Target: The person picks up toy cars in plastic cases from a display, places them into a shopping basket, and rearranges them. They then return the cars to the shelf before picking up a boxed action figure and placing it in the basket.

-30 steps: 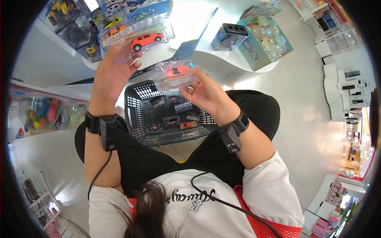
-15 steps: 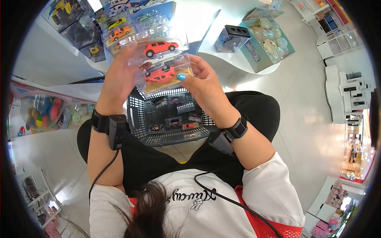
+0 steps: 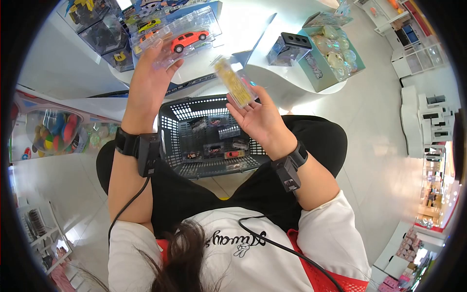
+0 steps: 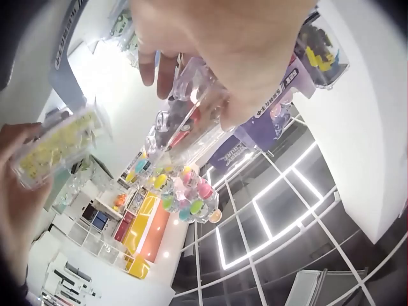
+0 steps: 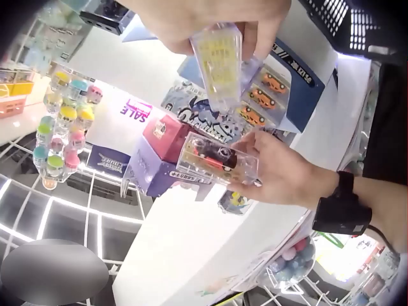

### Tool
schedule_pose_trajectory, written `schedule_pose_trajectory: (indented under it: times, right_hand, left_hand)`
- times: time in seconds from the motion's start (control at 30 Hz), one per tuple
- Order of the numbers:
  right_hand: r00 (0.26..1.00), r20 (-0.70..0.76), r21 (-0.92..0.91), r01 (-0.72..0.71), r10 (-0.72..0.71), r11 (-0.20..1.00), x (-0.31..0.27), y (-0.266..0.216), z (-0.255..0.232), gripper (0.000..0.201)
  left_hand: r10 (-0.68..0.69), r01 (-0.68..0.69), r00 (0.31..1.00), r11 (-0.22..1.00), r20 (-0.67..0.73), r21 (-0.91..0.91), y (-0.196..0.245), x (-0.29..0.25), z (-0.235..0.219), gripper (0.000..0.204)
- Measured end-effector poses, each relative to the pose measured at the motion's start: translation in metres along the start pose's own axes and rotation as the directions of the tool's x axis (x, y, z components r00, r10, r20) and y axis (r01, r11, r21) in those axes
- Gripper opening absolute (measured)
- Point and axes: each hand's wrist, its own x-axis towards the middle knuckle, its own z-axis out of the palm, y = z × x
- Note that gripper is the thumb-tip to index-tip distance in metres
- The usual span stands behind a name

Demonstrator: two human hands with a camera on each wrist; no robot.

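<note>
My left hand point(image 3: 150, 87) grips a clear plastic box with a red toy car point(image 3: 188, 42) in it, held up at the display. In the right wrist view the underside of that toy car box point(image 5: 217, 159) shows, pinched at one end by fingers and thumb. My right hand point(image 3: 265, 124) pinches a second clear toy car box point(image 3: 232, 82) by its lower end, tilted so its yellow printed side faces up. It hangs over the far side of a dark shopping basket point(image 3: 171, 155). Several small boxed cars point(image 3: 234, 154) lie on the basket's floor between the knees.
A blue display carton with boxed cars point(image 3: 148, 25) stands behind my left hand on a white counter. To the right are a dark clear-sided box point(image 3: 289, 50) and a green carton of shiny balls point(image 3: 335, 53). Stacked clear cases point(image 3: 104, 41) stand at the left.
The right hand's box first moved in beside the left hand's box, then back right, turning from its car side to its yellow side. The left hand keeps its box, drawn slightly back up.
</note>
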Motion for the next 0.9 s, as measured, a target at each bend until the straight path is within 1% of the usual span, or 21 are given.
schedule_pose_trajectory:
  times: [0.03, 0.13, 0.23, 0.33, 0.43, 0.53, 0.63, 0.73, 0.77, 0.83, 0.9]
  right_hand:
    - [0.999, -0.047, 0.009, -0.021, 0.021, 1.000, 0.001, 0.000, 0.000, 0.038]
    - [0.990, 0.136, -0.060, -0.026, 0.034, 0.998, -0.002, 0.000, -0.001, 0.037]
    - [0.951, 0.306, -0.196, 0.023, 0.039, 0.980, -0.003, 0.002, -0.001, 0.039]
    - [0.925, 0.377, -0.286, 0.158, -0.041, 0.945, -0.013, 0.005, 0.010, 0.033]
    - [0.873, 0.472, -0.376, 0.329, -0.126, 0.866, -0.015, 0.008, 0.017, 0.045]
    - [0.835, 0.534, -0.374, 0.375, -0.133, 0.848, -0.012, 0.008, 0.015, 0.046]
    - [0.846, 0.518, -0.384, 0.363, -0.127, 0.849, -0.016, 0.007, 0.018, 0.045]
    - [0.843, 0.517, -0.372, 0.378, -0.149, 0.848, -0.016, 0.008, 0.016, 0.044]
    - [0.866, 0.473, -0.419, 0.382, -0.161, 0.824, -0.017, 0.006, 0.016, 0.044]
    - [0.903, 0.386, -0.511, 0.380, -0.189, 0.771, -0.019, 0.002, 0.016, 0.044]
    - [0.848, 0.402, -0.622, 0.529, -0.345, 0.577, -0.016, -0.006, 0.015, 0.045]
  left_hand:
    - [0.007, -0.007, 1.000, 1.000, -0.005, 0.009, 0.001, 0.002, 0.000, 0.036]
    - [-0.001, 0.001, 1.000, 1.000, -0.022, -0.010, -0.001, 0.004, -0.001, 0.036]
    - [-0.014, 0.014, 1.000, 1.000, -0.015, -0.008, -0.002, 0.001, 0.008, 0.035]
    - [-0.037, 0.038, 0.999, 0.999, 0.014, -0.032, -0.009, 0.000, 0.011, 0.035]
    - [-0.074, 0.075, 0.997, 0.997, 0.034, -0.012, -0.014, -0.005, 0.021, 0.036]
    - [-0.108, 0.106, 0.993, 0.994, 0.050, 0.037, -0.017, -0.010, 0.031, 0.038]
    - [-0.102, 0.090, 0.986, 0.992, 0.130, 0.093, -0.021, -0.013, 0.035, 0.039]
    - [-0.083, 0.073, 0.988, 0.994, 0.129, 0.083, -0.024, -0.015, 0.037, 0.040]
    - [-0.079, 0.071, 0.991, 0.995, 0.110, 0.069, -0.025, -0.015, 0.036, 0.040]
    - [-0.069, 0.066, 0.995, 0.997, 0.072, 0.041, -0.025, -0.012, 0.032, 0.040]
    - [-0.028, 0.028, 1.000, 0.997, 0.011, 0.067, -0.024, -0.005, 0.020, 0.041]
